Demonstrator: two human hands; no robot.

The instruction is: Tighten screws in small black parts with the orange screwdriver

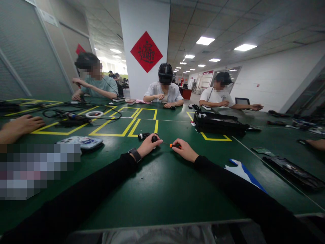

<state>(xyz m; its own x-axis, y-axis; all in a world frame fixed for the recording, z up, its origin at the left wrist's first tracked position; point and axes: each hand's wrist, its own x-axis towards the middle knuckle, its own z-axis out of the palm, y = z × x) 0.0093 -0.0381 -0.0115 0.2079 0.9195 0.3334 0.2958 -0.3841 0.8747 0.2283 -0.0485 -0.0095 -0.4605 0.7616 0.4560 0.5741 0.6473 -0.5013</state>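
At the middle of the green table (162,183), my left hand (148,145) is closed around a small black round part (154,138). My right hand (185,150) grips a screwdriver with an orange and black handle (171,145). Its thin shaft points left, toward the part in my left hand; whether the tip touches it is too small to tell. Just behind my left hand lies a black cylindrical object with a white end (143,136).
A black housing (219,122) stands at back right. A patterned case (83,142) lies left, near black cables (76,117) and a white ring (94,114). Blue-and-white material (245,174) and a black tray (291,171) lie right. Several people sit around the table.
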